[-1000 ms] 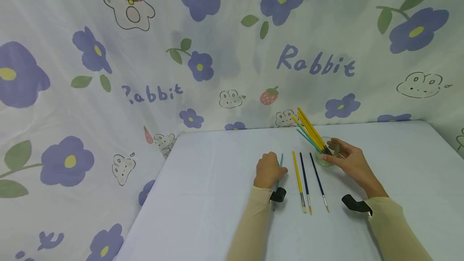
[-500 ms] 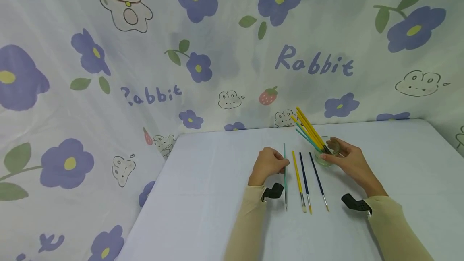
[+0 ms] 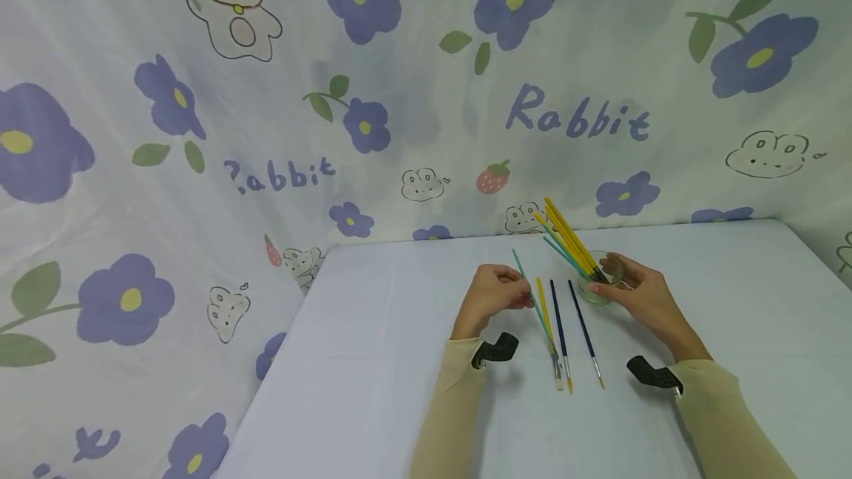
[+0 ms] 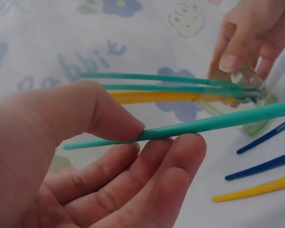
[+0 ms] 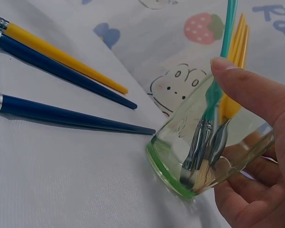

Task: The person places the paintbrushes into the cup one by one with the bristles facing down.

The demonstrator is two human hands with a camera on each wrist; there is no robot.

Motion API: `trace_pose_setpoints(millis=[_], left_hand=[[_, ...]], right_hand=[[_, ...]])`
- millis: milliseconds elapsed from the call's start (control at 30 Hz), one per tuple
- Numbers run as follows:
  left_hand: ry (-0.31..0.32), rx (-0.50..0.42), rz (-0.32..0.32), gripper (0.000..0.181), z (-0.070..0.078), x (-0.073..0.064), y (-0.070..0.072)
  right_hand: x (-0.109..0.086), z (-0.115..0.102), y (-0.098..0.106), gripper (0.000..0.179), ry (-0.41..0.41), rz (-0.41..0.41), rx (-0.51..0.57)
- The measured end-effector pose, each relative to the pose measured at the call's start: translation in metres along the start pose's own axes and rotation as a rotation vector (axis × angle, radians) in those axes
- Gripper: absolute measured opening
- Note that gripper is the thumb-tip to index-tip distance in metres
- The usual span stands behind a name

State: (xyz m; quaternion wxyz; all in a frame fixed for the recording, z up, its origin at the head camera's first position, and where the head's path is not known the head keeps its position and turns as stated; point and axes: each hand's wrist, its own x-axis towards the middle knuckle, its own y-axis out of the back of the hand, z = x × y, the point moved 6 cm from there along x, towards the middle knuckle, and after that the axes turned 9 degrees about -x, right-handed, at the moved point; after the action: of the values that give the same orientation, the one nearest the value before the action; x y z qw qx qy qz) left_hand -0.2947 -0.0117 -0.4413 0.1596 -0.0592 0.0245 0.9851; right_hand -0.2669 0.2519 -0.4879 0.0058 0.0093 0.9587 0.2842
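the teal brush [image 4: 204,124] slants over the yellow brush [image 5: 69,56], bristle end toward the table's near edge. the left hand [image 3: 494,294] pinches it toward the thin end of the handle, thumb above and fingertips beneath, a narrow grip that seems meant to leave the bristle end free.

beneath and beside it, the yellow brush, a dark blue brush [image 5: 61,71] and a second dark blue brush [image 5: 78,117] lie with handle tips to the far edge, spaced apart, perhaps so each can be picked up singly.

toward the far right corner, the right hand [image 3: 642,298] grips the glass jar [image 5: 171,142] round its wall, probably to steady it against the weight of the bundle of brushes [image 3: 569,231]. those stand bristles down, handles leaning left; whether the base rests flat i cannot tell.

past the far edge of the table [image 3: 373,346] hangs a flowered cloth [image 3: 426,124].
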Motion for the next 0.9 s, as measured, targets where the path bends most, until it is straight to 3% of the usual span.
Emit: trace_pose_setpoints(millis=[433, 900], left_hand=[[-0.041, -0.159, 0.017, 0.007, 0.007, -0.003, 0.003], [-0.187, -0.355, 0.052, 0.005, 0.020, -0.003, 0.001]], right_hand=[[0.001, -0.001, -0.003, 0.101, -0.013, 0.001, -0.006], [0.001, -0.001, -0.003, 0.100, -0.013, 0.000, -0.002]])
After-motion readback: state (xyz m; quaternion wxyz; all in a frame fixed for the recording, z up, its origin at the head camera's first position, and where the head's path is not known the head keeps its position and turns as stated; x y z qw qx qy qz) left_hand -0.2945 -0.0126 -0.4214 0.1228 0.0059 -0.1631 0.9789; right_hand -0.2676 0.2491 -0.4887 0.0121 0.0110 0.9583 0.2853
